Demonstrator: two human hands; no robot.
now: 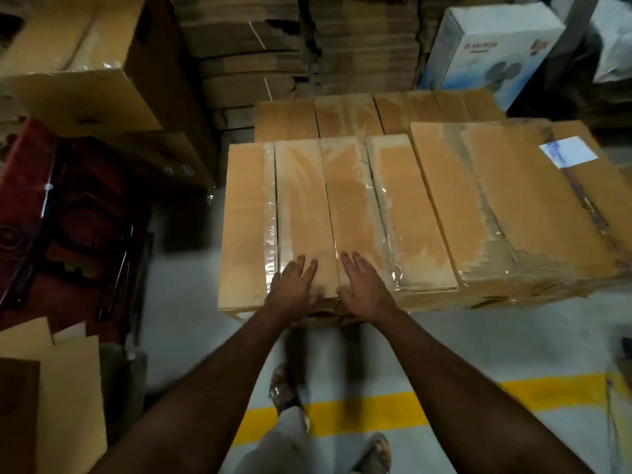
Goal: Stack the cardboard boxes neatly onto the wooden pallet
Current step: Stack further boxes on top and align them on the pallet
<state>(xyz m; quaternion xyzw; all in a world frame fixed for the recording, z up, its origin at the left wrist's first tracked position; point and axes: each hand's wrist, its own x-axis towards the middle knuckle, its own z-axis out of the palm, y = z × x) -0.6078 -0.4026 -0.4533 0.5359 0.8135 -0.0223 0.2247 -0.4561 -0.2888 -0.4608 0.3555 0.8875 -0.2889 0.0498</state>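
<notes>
- Row of long narrow cardboard boxes (342, 213) lies side by side, tops taped, directly ahead of the person; pallet beneath not visible.
- Left hand (294, 283) lies flat on the near end of the second box from the left (304, 206), fingers straight and spread, gripping nothing.
- Right hand (363, 281) lies flat on the near end of the third box (352, 206), fingers extended, gripping nothing.
- Hands sit close together, either side of the seam.
- Larger box with white label (566, 150) lies right.
- Yellow floor line (444, 403) runs beneath the arms.
</notes>
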